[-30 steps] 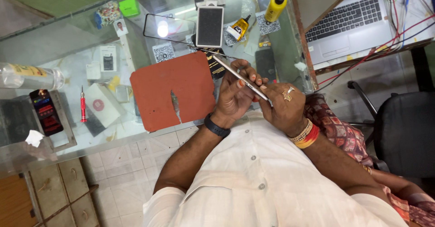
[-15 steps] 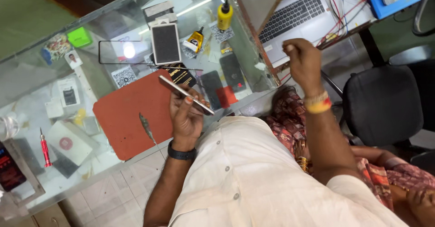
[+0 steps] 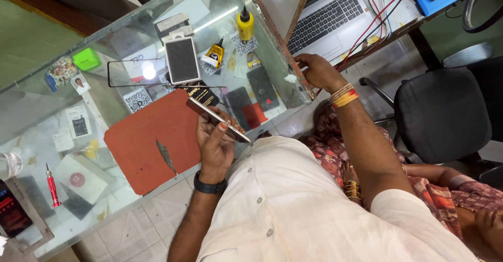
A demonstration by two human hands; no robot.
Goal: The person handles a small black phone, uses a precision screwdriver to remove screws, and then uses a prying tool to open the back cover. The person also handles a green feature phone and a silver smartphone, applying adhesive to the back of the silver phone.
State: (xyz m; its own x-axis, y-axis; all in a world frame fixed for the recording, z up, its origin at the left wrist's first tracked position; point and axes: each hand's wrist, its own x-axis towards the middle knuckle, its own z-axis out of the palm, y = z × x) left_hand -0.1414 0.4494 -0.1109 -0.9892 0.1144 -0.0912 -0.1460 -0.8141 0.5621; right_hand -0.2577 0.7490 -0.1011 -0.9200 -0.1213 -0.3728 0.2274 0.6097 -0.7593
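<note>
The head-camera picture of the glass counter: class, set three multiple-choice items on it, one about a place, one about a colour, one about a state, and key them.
1. Where does the small grey metal tool lie?
A. on the flat orange-red work mat
B. on the open silver laptop
C. on the black office chair

2. What colour is the squeeze bottle with the black nozzle?
A. green
B. yellow
C. white

3. What is the left hand doing?
A. resting flat on the mat
B. gripping the red screwdriver
C. holding a thin silver-edged phone up off the counter

Answers: 1 A, the tool sits mid-mat. 2 B, its body is plainly yellow. 3 C, the fingers wrap the phone's lower end, while the right hand is over at the counter's wooden edge.
</note>
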